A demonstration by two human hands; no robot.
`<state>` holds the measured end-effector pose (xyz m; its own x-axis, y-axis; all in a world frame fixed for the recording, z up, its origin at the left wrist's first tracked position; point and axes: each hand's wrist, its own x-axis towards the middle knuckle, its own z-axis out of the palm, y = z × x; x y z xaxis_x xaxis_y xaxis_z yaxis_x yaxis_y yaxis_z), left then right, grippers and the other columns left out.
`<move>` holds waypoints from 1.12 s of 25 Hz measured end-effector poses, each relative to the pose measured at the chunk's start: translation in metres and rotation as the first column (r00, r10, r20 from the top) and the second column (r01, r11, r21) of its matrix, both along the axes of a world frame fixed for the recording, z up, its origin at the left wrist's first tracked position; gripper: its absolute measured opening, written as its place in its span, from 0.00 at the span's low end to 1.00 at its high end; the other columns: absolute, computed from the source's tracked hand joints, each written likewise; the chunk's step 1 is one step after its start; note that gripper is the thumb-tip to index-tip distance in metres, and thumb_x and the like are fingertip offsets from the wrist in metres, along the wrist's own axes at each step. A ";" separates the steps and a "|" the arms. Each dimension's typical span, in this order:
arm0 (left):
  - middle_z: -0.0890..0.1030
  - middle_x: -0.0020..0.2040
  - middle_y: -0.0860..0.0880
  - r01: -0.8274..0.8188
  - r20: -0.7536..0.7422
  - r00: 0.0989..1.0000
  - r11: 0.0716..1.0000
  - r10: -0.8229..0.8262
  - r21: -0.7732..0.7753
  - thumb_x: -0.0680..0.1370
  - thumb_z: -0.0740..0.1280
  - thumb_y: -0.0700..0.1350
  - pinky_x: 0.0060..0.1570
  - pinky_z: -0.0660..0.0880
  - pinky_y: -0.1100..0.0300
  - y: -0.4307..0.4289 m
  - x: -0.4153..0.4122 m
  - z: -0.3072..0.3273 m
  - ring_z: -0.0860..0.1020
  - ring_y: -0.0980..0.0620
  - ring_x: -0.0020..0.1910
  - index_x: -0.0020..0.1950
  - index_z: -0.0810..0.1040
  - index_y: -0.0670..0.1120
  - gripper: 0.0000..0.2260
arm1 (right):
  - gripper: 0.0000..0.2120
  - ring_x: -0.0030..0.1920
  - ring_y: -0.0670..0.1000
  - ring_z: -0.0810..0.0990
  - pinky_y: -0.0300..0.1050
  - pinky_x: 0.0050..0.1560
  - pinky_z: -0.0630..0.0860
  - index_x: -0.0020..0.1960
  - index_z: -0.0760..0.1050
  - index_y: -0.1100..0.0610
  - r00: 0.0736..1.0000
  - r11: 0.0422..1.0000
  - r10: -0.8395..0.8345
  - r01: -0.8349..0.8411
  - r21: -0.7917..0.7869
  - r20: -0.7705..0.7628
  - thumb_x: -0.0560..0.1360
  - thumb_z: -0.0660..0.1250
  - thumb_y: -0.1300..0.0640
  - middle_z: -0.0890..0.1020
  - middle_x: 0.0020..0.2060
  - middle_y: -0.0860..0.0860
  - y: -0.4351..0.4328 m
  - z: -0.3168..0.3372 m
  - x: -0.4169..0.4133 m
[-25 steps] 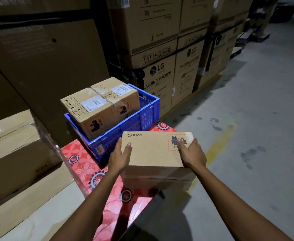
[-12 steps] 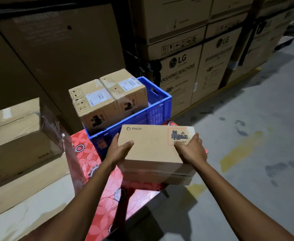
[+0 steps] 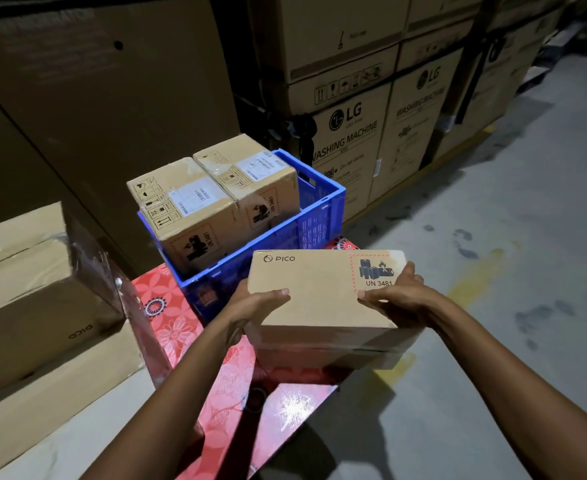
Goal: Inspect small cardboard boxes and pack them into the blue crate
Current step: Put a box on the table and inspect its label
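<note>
Cardboard fills our grip: we hold a flat brown cardboard box (image 3: 320, 292), top face up, at the near right corner of the table (image 3: 171, 320) with its red floral cloth, just in front of the blue plastic crate (image 3: 320, 220). Our left hand (image 3: 250, 308) clasps the left short end and our right hand (image 3: 397, 297) the right one, thumbs laid on the top face. Its long axis runs left to right across us; the PICO logo sits at the far left, the UN 3481 battery label at the far right. Two small taped cardboard boxes (image 3: 195, 206) stand side by side in the crate.
</note>
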<state>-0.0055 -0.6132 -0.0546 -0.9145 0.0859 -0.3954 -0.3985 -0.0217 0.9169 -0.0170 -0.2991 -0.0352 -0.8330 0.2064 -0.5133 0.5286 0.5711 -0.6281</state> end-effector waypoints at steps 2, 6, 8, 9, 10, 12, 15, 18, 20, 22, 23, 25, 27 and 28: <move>0.86 0.56 0.42 -0.004 -0.005 1.000 1.000 0.004 -0.011 0.67 0.80 0.36 0.55 0.81 0.55 0.000 -0.004 -0.004 0.84 0.43 0.58 0.62 0.82 0.41 0.23 | 0.63 0.70 0.59 0.67 0.58 0.71 0.69 0.80 0.44 0.56 0.999 1.000 -0.013 0.012 0.024 0.035 0.61 0.85 0.47 0.65 0.70 0.59 -0.002 0.002 0.002; 0.86 0.52 0.42 -0.077 0.051 0.996 0.997 0.077 -0.008 0.66 0.80 0.31 0.46 0.81 0.59 0.003 -0.008 -0.010 0.85 0.47 0.49 0.57 0.83 0.41 0.20 | 0.78 0.68 0.60 0.71 0.60 0.69 0.72 0.80 0.40 0.49 0.994 0.997 -0.067 0.065 0.033 0.085 0.42 0.84 0.41 0.70 0.69 0.58 -0.008 0.007 0.002; 0.86 0.52 0.42 -0.064 0.060 0.996 0.998 0.065 -0.028 0.67 0.80 0.31 0.45 0.81 0.59 0.005 -0.011 -0.012 0.85 0.47 0.49 0.56 0.83 0.41 0.20 | 0.79 0.66 0.60 0.74 0.60 0.67 0.74 0.79 0.40 0.49 0.992 0.996 -0.094 0.094 0.004 0.086 0.39 0.84 0.44 0.74 0.65 0.58 -0.008 0.004 -0.001; 0.86 0.51 0.44 -0.049 0.061 0.997 0.997 0.053 -0.052 0.68 0.79 0.31 0.42 0.80 0.61 0.006 -0.013 -0.010 0.85 0.49 0.47 0.56 0.82 0.42 0.19 | 0.77 0.65 0.60 0.74 0.60 0.67 0.74 0.79 0.40 0.51 0.990 0.994 -0.105 0.105 -0.004 0.093 0.43 0.85 0.47 0.75 0.64 0.58 -0.012 0.010 0.000; 0.86 0.51 0.45 -0.036 0.066 0.997 0.997 0.041 -0.074 0.68 0.79 0.32 0.41 0.80 0.62 0.005 -0.016 -0.011 0.84 0.51 0.46 0.56 0.82 0.43 0.19 | 0.73 0.64 0.60 0.74 0.59 0.66 0.74 0.80 0.41 0.54 0.988 0.994 -0.111 0.113 -0.010 0.105 0.50 0.86 0.51 0.76 0.63 0.58 -0.015 0.016 0.000; 0.85 0.54 0.45 0.014 0.110 0.994 0.992 0.000 -0.127 0.62 0.84 0.40 0.43 0.81 0.60 -0.001 -0.019 -0.011 0.84 0.51 0.49 0.60 0.79 0.44 0.29 | 0.65 0.63 0.60 0.75 0.57 0.66 0.74 0.79 0.41 0.57 0.987 0.993 -0.116 0.119 -0.015 0.112 0.60 0.85 0.55 0.76 0.61 0.58 -0.014 0.017 0.000; 0.81 0.63 0.46 0.060 0.081 0.996 0.932 -0.033 -0.357 0.47 0.85 0.57 0.56 0.81 0.48 -0.005 -0.025 -0.006 0.81 0.48 0.59 0.72 0.68 0.47 0.55 | 0.73 0.63 0.58 0.75 0.58 0.67 0.74 0.79 0.46 0.55 0.993 0.996 -0.087 0.086 0.023 0.073 0.48 0.86 0.39 0.76 0.63 0.57 -0.012 0.015 0.009; 0.67 0.75 0.42 0.075 -0.001 0.996 0.841 -0.089 -0.535 0.56 0.81 0.66 0.70 0.70 0.45 0.006 -0.032 0.026 0.70 0.40 0.72 0.80 0.54 0.52 0.61 | 0.67 0.67 0.61 0.74 0.59 0.66 0.75 0.78 0.52 0.56 0.995 0.989 -0.099 0.101 0.107 -0.016 0.52 0.79 0.28 0.69 0.71 0.60 -0.014 0.020 0.002; 0.56 0.82 0.41 0.060 -0.024 0.995 0.801 -0.093 -0.596 0.67 0.75 0.68 0.73 0.65 0.44 0.017 -0.039 0.043 0.63 0.37 0.77 0.83 0.47 0.52 0.55 | 0.60 0.69 0.62 0.72 0.58 0.66 0.74 0.81 0.48 0.55 0.994 0.981 -0.096 0.105 0.161 -0.061 0.64 0.75 0.29 0.65 0.74 0.62 -0.022 0.028 -0.004; 0.53 0.82 0.40 0.056 -0.015 0.996 0.744 -0.088 -0.666 0.72 0.69 0.70 0.71 0.66 0.43 0.028 -0.043 0.046 0.63 0.35 0.77 0.84 0.47 0.52 0.50 | 0.58 0.72 0.64 0.69 0.57 0.68 0.72 0.82 0.44 0.54 0.996 0.971 -0.061 0.074 0.226 -0.066 0.68 0.72 0.29 0.61 0.77 0.62 -0.030 0.028 -0.009; 0.53 0.82 0.40 0.063 -0.003 0.996 0.698 -0.092 -0.714 0.72 0.67 0.72 0.69 0.67 0.43 0.033 -0.041 0.045 0.65 0.34 0.76 0.83 0.47 0.53 0.49 | 0.58 0.74 0.64 0.68 0.58 0.69 0.70 0.82 0.43 0.53 0.997 0.966 -0.044 0.058 0.252 -0.060 0.68 0.71 0.29 0.59 0.78 0.62 -0.033 0.027 -0.011; 0.53 0.81 0.41 0.075 0.011 0.994 0.602 -0.109 -0.795 0.70 0.67 0.73 0.66 0.71 0.44 0.037 -0.037 0.039 0.68 0.33 0.73 0.83 0.46 0.53 0.51 | 0.60 0.75 0.64 0.66 0.58 0.71 0.69 0.82 0.41 0.53 0.999 0.962 -0.039 0.046 0.268 -0.032 0.67 0.72 0.28 0.56 0.79 0.62 -0.032 0.022 -0.016; 0.53 0.81 0.42 0.072 0.010 0.993 0.545 -0.116 -0.835 0.68 0.69 0.73 0.65 0.72 0.43 0.038 -0.036 0.034 0.69 0.34 0.72 0.83 0.46 0.54 0.53 | 0.62 0.75 0.64 0.65 0.59 0.71 0.70 0.82 0.39 0.52 0.999 0.963 -0.038 0.036 0.266 0.004 0.66 0.73 0.28 0.56 0.80 0.62 -0.029 0.020 -0.022; 0.53 0.81 0.41 0.068 0.008 0.993 0.533 -0.114 -0.844 0.67 0.70 0.73 0.65 0.73 0.43 0.038 -0.038 0.033 0.69 0.34 0.72 0.83 0.47 0.54 0.54 | 0.62 0.75 0.64 0.66 0.59 0.71 0.70 0.82 0.38 0.51 0.999 0.961 -0.037 0.031 0.274 0.016 0.66 0.73 0.29 0.56 0.80 0.62 -0.028 0.018 -0.025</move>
<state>-0.0439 -0.5751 -0.0220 -0.9389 -0.1814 -0.2924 -0.3131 0.8028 0.5073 -0.0417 -0.3272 -0.0170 -0.8130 0.3690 -0.4504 0.5617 0.7010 -0.4395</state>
